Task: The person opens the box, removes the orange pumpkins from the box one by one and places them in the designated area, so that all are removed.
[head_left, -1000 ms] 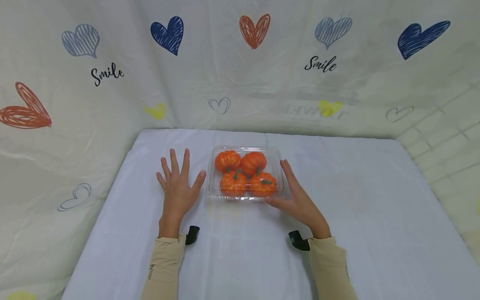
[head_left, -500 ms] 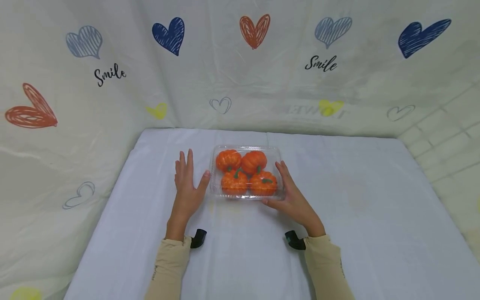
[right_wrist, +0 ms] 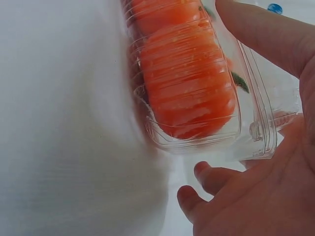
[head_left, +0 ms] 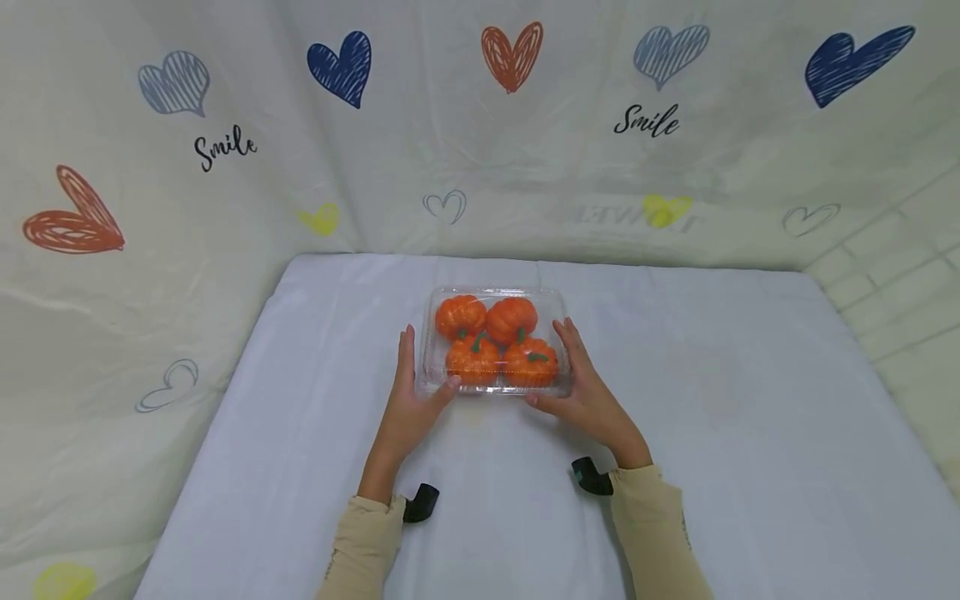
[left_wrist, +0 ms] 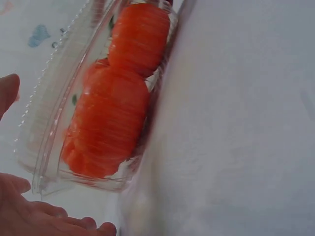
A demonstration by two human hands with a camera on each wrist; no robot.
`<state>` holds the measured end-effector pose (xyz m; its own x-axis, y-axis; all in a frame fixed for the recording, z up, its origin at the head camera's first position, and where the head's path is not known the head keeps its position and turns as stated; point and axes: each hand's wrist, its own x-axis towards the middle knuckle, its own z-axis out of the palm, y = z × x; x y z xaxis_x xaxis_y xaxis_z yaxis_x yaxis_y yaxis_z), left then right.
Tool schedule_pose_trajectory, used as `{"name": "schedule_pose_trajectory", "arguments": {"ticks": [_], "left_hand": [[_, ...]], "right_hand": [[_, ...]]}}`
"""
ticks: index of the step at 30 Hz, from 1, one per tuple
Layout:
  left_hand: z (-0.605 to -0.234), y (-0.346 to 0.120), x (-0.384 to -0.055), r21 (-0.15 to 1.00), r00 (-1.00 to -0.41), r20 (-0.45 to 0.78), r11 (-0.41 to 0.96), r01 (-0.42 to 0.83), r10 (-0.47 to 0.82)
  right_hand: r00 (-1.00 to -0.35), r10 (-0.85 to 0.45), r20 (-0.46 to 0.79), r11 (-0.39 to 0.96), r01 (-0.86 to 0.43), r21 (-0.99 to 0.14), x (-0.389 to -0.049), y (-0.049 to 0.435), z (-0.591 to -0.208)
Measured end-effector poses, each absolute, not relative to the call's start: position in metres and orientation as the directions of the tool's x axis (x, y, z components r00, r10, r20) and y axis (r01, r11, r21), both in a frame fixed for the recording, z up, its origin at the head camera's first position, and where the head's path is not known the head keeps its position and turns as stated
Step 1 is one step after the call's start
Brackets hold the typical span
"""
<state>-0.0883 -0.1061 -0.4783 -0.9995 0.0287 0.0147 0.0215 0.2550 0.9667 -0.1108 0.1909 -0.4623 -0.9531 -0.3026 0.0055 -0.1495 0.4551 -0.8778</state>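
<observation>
A clear plastic clamshell box (head_left: 551, 302) lies on the table, its lid down over several small orange pumpkins (head_left: 474, 362) with green stems. My left hand (head_left: 407, 417) is at the box's left side, fingers straight, thumb by the front left corner. In the left wrist view, a gap shows between those fingers (left_wrist: 37, 216) and the box's end. My right hand (head_left: 596, 408) stands round the front right corner, fingers extended along the right side, thumb at the front edge. In the right wrist view its thumb (right_wrist: 268, 32) overlaps the box; whether it touches is unclear.
A white cloth covers the table (head_left: 720, 417). Behind it and at the sides hangs a pale curtain (head_left: 555, 142) printed with hearts and "Smile". A black wrist camera (head_left: 422, 503) sits by the left cuff, another black camera (head_left: 592, 477) by the right.
My left hand has moved right from the bare cloth to the box's left side, its spread fingers coming together. My right hand has stayed by the box's right corner, shifting slightly left.
</observation>
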Motion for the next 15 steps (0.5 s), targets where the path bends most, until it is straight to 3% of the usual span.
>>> {"name": "schedule_pose_trajectory", "arguments": {"ticks": [15], "left_hand": [[-0.4903, -0.1042, -0.0884, 0.970, -0.995, 0.028, 0.236, 0.050, 0.095]], "right_hand": [[-0.955, -0.298, -0.010, 0.482, -0.142, -0.864, -0.1123, 0.1905, -0.4648]]}}
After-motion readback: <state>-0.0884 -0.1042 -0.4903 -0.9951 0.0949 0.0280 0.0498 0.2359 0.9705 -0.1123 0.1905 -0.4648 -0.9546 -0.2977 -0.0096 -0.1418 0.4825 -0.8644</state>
